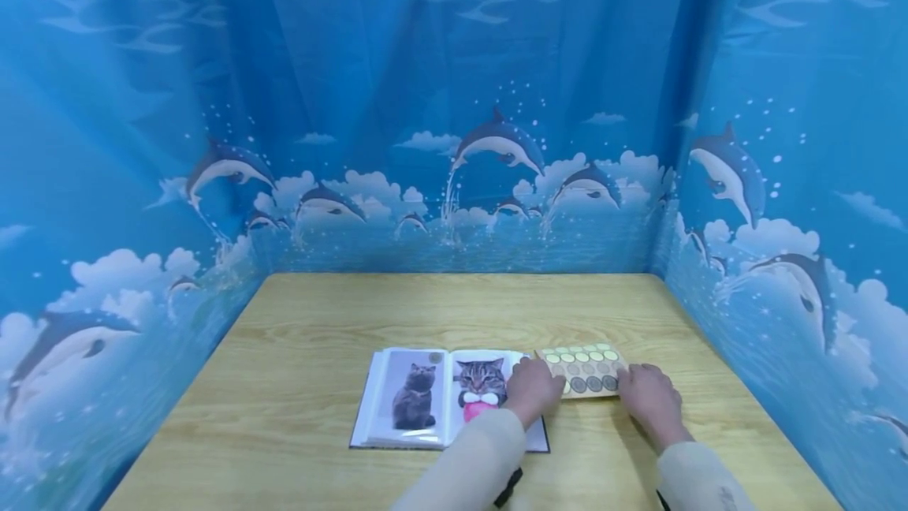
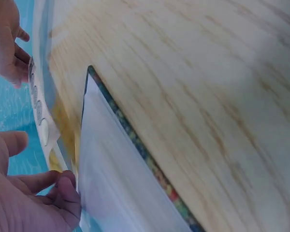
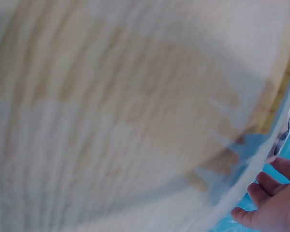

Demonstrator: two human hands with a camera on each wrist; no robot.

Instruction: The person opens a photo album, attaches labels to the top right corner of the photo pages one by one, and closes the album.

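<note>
A sheet of round stickers (image 1: 583,370), in rows of pale yellow, tan and dark grey, is held up between both hands over the right part of the table. My left hand (image 1: 534,389) pinches its left edge, thumb against bent fingers, as the left wrist view shows. At the opposite edge my right hand (image 1: 650,400) grips the sheet near its lower right corner. Beneath the left hand and forearm lies an open photo album (image 1: 363,416) with cat pictures, its right page partly hidden. A small round sticker (image 1: 435,357) sits at the left page's top corner.
The wooden table (image 1: 298,337) carries the album near its middle front. Blue curtains (image 1: 397,117) printed with dolphins hang close along the table's back and both sides. A dark strap (image 1: 507,487) shows beside the left sleeve.
</note>
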